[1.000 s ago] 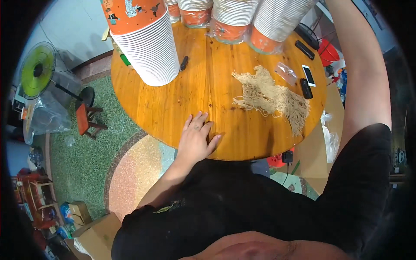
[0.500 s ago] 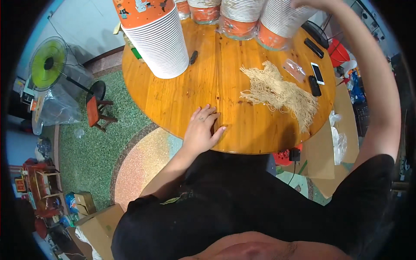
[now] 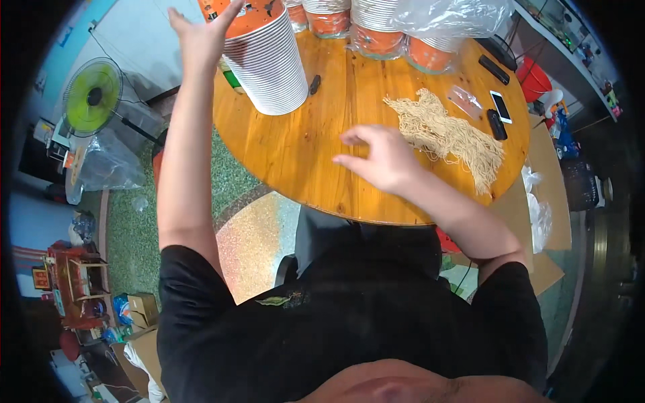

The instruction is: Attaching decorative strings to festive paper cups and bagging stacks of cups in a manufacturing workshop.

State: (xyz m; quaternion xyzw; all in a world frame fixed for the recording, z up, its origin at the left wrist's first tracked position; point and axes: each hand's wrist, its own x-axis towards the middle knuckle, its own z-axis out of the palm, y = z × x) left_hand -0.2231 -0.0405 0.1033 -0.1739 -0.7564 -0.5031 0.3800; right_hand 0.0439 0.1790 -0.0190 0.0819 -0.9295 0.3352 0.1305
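Bucket stack, ribbed, tapering, tangled tan strings, glossy wooden table, hands spread

Home-like rm, grn fan, wood tbl, speckled flr

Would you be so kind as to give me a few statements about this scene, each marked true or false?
1. The left hand is raised near the cup stack. True.
2. The beige strings lie on the table. True.
3. The right hand is gripping the phone. False: nothing shows in it, and the phone lies on the table.
4. The phone is left of the beige strings. False: it is to their right.
5. The fan is green. True.
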